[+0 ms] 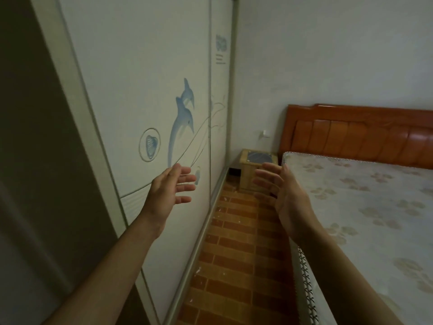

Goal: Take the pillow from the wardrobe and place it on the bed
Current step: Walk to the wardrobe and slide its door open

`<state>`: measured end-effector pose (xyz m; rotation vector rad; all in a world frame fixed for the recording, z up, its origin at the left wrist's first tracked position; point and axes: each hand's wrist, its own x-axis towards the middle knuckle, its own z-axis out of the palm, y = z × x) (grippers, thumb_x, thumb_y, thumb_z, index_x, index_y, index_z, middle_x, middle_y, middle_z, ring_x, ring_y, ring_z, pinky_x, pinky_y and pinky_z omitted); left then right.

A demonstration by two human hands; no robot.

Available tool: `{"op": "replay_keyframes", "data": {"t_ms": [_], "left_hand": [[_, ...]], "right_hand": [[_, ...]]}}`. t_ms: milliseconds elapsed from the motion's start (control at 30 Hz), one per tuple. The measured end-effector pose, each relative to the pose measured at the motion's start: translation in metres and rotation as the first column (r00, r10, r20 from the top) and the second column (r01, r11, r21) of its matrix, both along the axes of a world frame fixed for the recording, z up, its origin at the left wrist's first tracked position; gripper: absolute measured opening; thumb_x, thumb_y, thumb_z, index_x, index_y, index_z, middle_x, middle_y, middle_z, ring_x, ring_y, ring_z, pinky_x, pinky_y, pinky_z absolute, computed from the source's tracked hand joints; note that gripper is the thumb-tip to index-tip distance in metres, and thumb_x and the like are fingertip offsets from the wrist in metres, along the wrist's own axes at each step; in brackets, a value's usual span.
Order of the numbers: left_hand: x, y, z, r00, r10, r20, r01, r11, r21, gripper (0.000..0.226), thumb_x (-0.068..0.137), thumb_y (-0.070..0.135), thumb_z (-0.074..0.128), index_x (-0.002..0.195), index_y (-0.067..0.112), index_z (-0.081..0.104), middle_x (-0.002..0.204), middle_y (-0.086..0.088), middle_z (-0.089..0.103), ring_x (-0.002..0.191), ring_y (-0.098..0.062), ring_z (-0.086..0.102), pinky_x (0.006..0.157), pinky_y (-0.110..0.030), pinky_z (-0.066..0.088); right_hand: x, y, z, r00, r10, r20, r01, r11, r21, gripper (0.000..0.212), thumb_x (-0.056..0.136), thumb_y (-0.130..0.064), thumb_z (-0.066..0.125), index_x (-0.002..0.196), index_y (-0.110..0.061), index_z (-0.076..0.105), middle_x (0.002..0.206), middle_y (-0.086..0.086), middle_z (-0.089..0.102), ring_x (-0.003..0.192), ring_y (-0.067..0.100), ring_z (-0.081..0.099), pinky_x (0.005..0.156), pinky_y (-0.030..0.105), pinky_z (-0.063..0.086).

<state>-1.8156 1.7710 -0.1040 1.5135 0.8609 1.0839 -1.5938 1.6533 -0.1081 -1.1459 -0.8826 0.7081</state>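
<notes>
The wardrobe [131,95] fills the left side, its white sliding doors printed with blue dolphins. At the far left a dark opening [35,160] shows beside the door frame; its inside is too dim to read. No pillow is in view. The bed [365,207] stands at the right with a floral mattress and an orange wooden headboard [360,134]. My left hand [171,188] is raised in front of the wardrobe door, fingers apart, holding nothing. My right hand [278,191] is raised beside the mattress edge, fingers spread, palm facing left, empty.
A narrow aisle of brick-pattern floor [234,242] runs between wardrobe and bed. A small wooden nightstand [257,170] stands at the aisle's far end against the white wall. A wall socket [264,133] sits above it.
</notes>
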Motion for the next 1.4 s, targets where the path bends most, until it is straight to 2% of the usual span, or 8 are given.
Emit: {"op": "replay_keyframes", "data": {"t_ms": [200,367,633,800,967,1200,1300,1400], "left_hand": [[0.089,0.086,0.02,0.998,-0.062,-0.021,0.062,0.998,0.03,0.043,0.101,0.048,0.034,0.115,0.019,0.062,0.111,-0.004,0.072,0.102,-0.021,0.069,0.086,-0.041,0.058],[0.155,0.149,0.033,0.996,-0.093,0.003,0.092,0.994,0.064,0.042,0.101,0.048,0.032,0.114,0.022,0.062,0.11,-0.001,0.072,0.1,-0.019,0.069,0.084,-0.039,0.058],[0.236,0.256,0.022,0.988,-0.154,0.03,0.153,0.988,0.025,0.044,0.101,0.048,0.032,0.117,0.02,0.062,0.111,-0.001,0.072,0.102,-0.019,0.069,0.085,-0.041,0.057],[0.283,0.342,0.013,0.978,-0.188,0.086,0.188,0.982,0.009,0.042,0.101,0.047,0.034,0.117,0.021,0.062,0.113,-0.004,0.071,0.102,-0.02,0.069,0.084,-0.04,0.057],[0.324,0.432,0.017,0.969,-0.212,0.13,0.213,0.977,0.001,0.042,0.1,0.049,0.035,0.116,0.021,0.062,0.112,-0.003,0.072,0.102,-0.02,0.069,0.08,-0.036,0.057],[0.39,0.519,0.013,0.958,-0.249,0.144,0.256,0.966,-0.029,0.043,0.1,0.048,0.036,0.118,0.018,0.061,0.114,-0.007,0.071,0.103,-0.023,0.069,0.081,-0.039,0.056],[0.421,0.549,0.007,0.957,-0.255,0.142,0.262,0.964,-0.039,0.045,0.1,0.048,0.037,0.122,0.016,0.06,0.116,-0.008,0.07,0.104,-0.024,0.068,0.082,-0.04,0.056],[0.455,0.582,-0.003,0.959,-0.247,0.136,0.254,0.967,-0.034,0.045,0.098,0.051,0.039,0.119,0.019,0.062,0.115,-0.005,0.071,0.103,-0.022,0.069,0.082,-0.041,0.056]], "right_hand": [[0.074,0.075,0.005,0.997,-0.073,-0.02,0.074,0.997,0.021,0.035,0.104,-0.044,0.029,0.119,-0.033,0.058,0.122,0.002,0.067,0.111,0.019,0.067,0.09,0.04,0.055],[0.135,0.131,0.02,0.995,-0.095,-0.005,0.095,0.995,0.02,0.04,0.101,-0.047,0.03,0.122,-0.029,0.058,0.122,0.002,0.068,0.11,0.019,0.066,0.082,0.034,0.055],[0.211,0.222,0.017,0.993,-0.114,0.028,0.114,0.993,0.005,0.052,0.093,-0.06,0.033,0.121,-0.027,0.063,0.118,-0.002,0.072,0.11,0.017,0.068,0.088,0.037,0.056],[0.254,0.294,0.012,0.982,-0.183,0.039,0.184,0.983,-0.026,0.067,0.084,-0.065,0.035,0.127,-0.02,0.06,0.122,0.003,0.07,0.111,0.019,0.068,0.094,0.043,0.054],[0.289,0.368,0.024,0.973,-0.231,0.004,0.231,0.972,-0.035,0.066,0.088,-0.059,0.033,0.131,-0.015,0.057,0.126,0.008,0.068,0.117,0.025,0.064,0.099,0.048,0.051],[0.34,0.451,0.026,0.954,-0.298,-0.014,0.297,0.954,-0.034,0.054,0.103,-0.048,0.023,0.134,-0.015,0.054,0.127,0.008,0.066,0.117,0.024,0.064,0.099,0.046,0.052],[0.367,0.482,0.02,0.953,-0.304,-0.006,0.303,0.952,-0.044,0.056,0.101,-0.051,0.025,0.133,-0.017,0.055,0.127,0.006,0.066,0.117,0.022,0.064,0.099,0.045,0.052],[0.401,0.515,0.009,0.956,-0.291,-0.043,0.29,0.957,-0.027,0.064,0.088,-0.06,0.031,0.13,-0.019,0.057,0.125,0.005,0.067,0.114,0.021,0.065,0.097,0.044,0.053]]}}
